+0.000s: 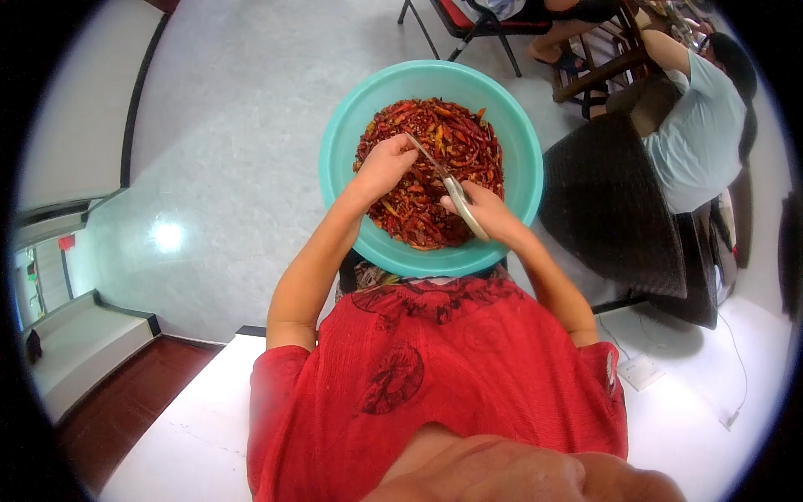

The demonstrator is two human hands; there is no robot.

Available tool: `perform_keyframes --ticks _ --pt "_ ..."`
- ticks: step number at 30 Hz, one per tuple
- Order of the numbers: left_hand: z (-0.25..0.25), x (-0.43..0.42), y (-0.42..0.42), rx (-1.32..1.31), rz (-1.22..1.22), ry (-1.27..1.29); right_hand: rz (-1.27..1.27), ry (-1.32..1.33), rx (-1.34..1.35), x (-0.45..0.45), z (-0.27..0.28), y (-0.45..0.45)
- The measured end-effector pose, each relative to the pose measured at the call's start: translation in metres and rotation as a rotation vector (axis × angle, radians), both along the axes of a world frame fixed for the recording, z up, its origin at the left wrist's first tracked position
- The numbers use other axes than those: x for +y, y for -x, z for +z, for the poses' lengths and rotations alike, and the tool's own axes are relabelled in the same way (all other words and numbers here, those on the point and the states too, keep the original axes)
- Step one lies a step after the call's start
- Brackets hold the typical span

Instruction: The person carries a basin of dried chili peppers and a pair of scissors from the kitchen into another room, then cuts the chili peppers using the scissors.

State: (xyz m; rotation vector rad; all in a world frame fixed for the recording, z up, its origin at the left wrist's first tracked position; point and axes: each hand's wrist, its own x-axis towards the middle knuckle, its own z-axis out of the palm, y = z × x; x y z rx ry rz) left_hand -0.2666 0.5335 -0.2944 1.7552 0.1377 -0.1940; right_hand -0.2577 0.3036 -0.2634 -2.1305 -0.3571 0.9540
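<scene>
A wide turquoise basin (339,125) in front of my lap holds a heap of dried red chili peppers (435,222), some whole, some in pieces, with pale seeds among them. My right hand (492,216) grips a pair of scissors (462,205) by pale handles, over the right part of the heap. The blades point up and left, toward my left hand (387,170). That hand is held above the peppers with its fingers pinched together at the blade tips. Whatever lies between those fingers is too small to make out.
A person in a light shirt (698,138) sits at the right, beside a dark woven chair (611,209). A folding chair (473,25) stands beyond the basin, with another person's legs near it. A white power strip (641,372) lies at the lower right.
</scene>
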Motion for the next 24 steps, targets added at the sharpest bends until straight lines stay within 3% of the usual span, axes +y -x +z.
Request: perform_keyframes --ticks 10,15,24 --pt "-0.0020 0.0080 -0.0011 0.071 -0.039 -0.195 -0.039 0.014 0.146 -0.0013 -0.0048 -0.0016" --pt "-0.0005 0.0069 -0.0006 0.092 0.082 -0.163 -0.075 -0.050 -0.013 0.0003 -0.0027 0.0046" --pt "-0.0053 0.0019 0.0000 0.069 0.004 0.059 -0.031 -0.057 -0.007 0.0002 -0.0079 0.0025"
